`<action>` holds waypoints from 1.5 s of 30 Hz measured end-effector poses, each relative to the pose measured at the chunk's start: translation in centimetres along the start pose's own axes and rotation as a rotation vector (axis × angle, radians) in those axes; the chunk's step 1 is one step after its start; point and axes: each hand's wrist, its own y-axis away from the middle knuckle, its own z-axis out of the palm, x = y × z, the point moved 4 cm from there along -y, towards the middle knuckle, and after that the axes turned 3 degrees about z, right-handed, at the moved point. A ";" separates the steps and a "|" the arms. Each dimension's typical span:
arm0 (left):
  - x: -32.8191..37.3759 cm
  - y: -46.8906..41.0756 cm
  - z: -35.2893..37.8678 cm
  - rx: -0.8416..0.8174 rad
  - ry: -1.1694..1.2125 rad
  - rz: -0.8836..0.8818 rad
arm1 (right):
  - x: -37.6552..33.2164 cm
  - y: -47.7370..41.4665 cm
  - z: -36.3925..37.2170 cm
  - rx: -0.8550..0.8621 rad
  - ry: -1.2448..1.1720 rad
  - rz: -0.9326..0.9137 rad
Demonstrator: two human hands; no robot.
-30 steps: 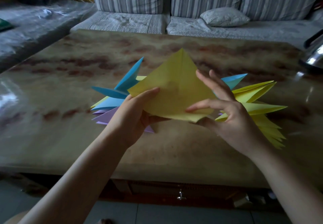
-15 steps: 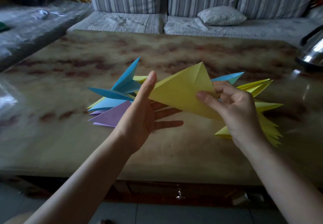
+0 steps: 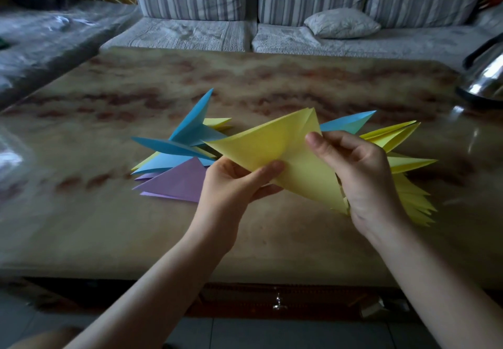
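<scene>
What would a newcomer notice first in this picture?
First, the folded yellow paper, held above the middle of the table by the left hand and the right hand. Under it, pointed blue pieces and a purple piece lie to the left, a pile of yellow pieces to the right. A shiny kettle stands at the table's far right edge.

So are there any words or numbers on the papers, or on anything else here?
No, there is nothing to read. The yellow folded paper that the left hand and right hand hold is plain. So are the blue pieces, the purple piece and the yellow pile. The kettle shows only reflections.
</scene>
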 end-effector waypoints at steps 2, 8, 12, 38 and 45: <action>0.0 0.1 0.1 -0.014 -0.030 0.007 | -0.1 0.0 -0.2 0.021 0.005 -0.003; -0.2 0.3 0.4 -0.063 -0.060 -0.009 | -0.5 -0.3 -0.8 0.038 -0.040 0.003; -0.3 0.3 0.3 -0.065 -0.095 -0.011 | -0.6 -0.2 -0.9 0.031 -0.074 0.038; -0.3 0.9 1.0 -0.013 0.080 -0.052 | -0.7 0.3 -0.5 -0.024 -0.155 0.167; -0.3 0.9 1.0 -0.014 0.086 -0.061 | -0.6 0.3 -0.6 -0.024 -0.146 0.178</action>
